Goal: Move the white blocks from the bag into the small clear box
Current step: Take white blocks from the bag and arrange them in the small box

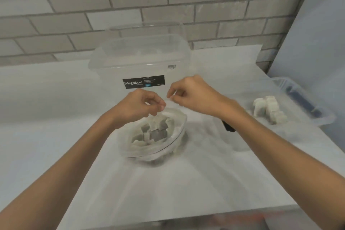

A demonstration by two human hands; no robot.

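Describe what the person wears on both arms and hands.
Both are bare: the left hand and right hand carry no gloves, rings or watch, and no sleeves show on either forearm up to the frame's edge. A dark shape under the right forearm is too blurred to identify.

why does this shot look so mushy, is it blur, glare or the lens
Head view: soft all over, likely motion blur, so the white blocks in the bag lose their edges; head view: the wide lens bends the brick wall and its mortar lines; head view: flat, pale light, no hard glare, only a faint shadow beside the bag.
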